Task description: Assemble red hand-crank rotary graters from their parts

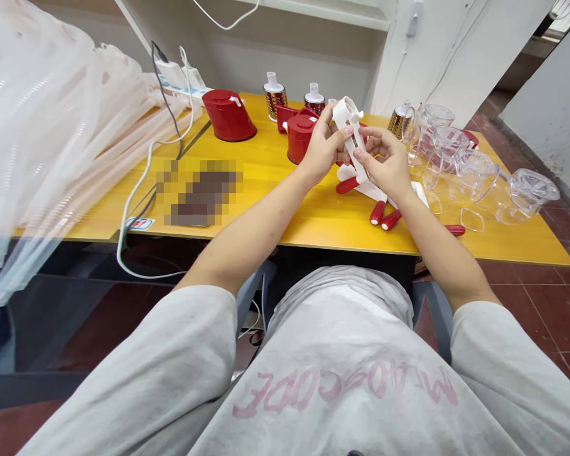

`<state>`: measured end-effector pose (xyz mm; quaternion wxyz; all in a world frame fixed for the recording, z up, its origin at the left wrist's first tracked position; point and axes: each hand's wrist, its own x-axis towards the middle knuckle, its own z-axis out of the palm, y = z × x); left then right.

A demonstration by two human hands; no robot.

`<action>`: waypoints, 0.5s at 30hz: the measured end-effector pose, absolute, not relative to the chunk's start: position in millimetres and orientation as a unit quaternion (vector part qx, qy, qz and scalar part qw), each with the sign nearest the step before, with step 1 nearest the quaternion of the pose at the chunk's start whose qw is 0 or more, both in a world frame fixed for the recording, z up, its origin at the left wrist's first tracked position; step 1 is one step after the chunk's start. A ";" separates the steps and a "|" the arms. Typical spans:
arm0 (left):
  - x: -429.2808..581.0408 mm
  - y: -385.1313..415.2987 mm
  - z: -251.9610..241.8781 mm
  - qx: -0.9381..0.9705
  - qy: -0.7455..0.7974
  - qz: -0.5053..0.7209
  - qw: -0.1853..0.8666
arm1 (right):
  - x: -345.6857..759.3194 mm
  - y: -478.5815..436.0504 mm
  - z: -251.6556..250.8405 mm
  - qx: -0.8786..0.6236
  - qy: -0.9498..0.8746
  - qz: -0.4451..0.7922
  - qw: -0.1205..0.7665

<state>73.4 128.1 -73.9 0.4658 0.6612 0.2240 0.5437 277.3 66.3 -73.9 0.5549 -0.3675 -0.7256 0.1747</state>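
Observation:
Both hands are raised over the table's far middle, holding one white plastic part (342, 116) with a ring at its upper end and a long narrow body. My left hand (322, 149) grips it from the left, thumb pressed on its front. From the right, my right hand (388, 163) pinches the body lower down with thumb and fingers. Just below the hands lie several white crank arms with red handles (377, 213). A red housing (300, 138) stands right behind my left hand, partly hidden by it.
Another red housing (228, 115) stands further left. Metal grating drums (275, 100) with white tops stand at the back. Clear plastic hoppers (475, 166) crowd the right side. A pixelated dark object (204, 196), a white cable (147, 166) and heaped translucent plastic strips (66, 114) are to the left.

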 end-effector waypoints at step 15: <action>77.1 123.5 -74.3 0.673 0.224 0.539 0.455 | 269.7 59.8 -73.0 -0.385 -0.694 0.156 0.588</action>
